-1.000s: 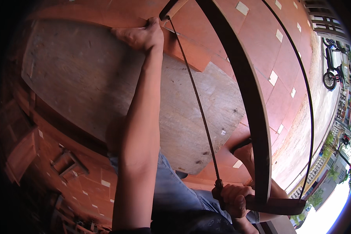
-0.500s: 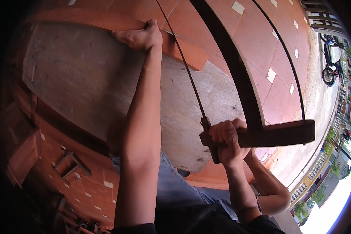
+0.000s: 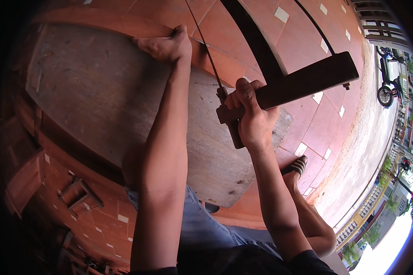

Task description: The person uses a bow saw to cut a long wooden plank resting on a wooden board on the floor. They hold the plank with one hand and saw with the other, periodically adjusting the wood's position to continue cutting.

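My right hand (image 3: 257, 117) is closed round the end bar of a dark frame saw (image 3: 307, 81), beside the knob where its blade is fixed. The thin saw blade (image 3: 204, 45) runs away from me toward the top edge, crossing the reddish wooden plank just right of my left hand. My left hand (image 3: 167, 46) lies on that plank (image 3: 92, 23), fingers stretched to the left and thumb apart. Under the plank is a worn, low wooden bench top (image 3: 92, 78). The far end of the saw is out of the picture.
Red floor tiles (image 3: 303, 36) with small white insets surround the bench. A small wooden frame (image 3: 80, 197) lies at the lower left. My foot in a striped sandal (image 3: 298, 167) is right of the bench. Outside at the right stands a motorbike (image 3: 386, 87).
My right hand has moved away from me and slightly left with the saw, and the end bar has tilted. My left hand stays on the plank. The striped sandal has come into sight.
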Available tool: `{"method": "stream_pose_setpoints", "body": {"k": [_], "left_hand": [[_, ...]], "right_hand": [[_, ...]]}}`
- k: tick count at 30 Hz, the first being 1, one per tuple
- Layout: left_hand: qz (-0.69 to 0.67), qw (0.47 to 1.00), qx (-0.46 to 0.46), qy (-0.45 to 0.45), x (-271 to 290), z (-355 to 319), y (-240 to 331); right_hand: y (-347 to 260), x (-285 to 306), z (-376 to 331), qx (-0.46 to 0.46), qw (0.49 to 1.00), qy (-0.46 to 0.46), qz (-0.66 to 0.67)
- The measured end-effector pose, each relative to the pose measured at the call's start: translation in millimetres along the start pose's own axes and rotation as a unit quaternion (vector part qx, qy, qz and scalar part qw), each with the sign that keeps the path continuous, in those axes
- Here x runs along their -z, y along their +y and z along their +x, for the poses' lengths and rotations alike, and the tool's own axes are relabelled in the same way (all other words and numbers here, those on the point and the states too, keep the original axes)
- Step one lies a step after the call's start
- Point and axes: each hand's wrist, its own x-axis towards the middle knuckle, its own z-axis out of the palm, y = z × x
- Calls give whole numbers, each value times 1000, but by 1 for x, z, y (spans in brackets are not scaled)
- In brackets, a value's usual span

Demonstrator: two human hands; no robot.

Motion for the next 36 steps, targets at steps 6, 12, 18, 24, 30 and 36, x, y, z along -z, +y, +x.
{"method": "stream_pose_setpoints", "body": {"k": [6,12,18,24,30,36], "left_hand": [[6,1000,17,-4,15,7,6],[10,1000,12,7,12,3,-1],[-13,1000,10,-21,1,-6,12],[-14,1000,22,-1,6,6,0],[-8,1000,-19,-8,8,-4,8],[-6,1000,11,-11,18,4,12]], "right_hand": [[-26,69,-129,3,999,-41,-9],[-53,100,-207,-9,999,-54,-7],[1,8,-6,17,1000,7,-20],[-5,38,-62,-9,1000,-21,-15],[-65,107,-225,-18,998,-40,-38],[8,39,-68,6,999,-17,50]]}}
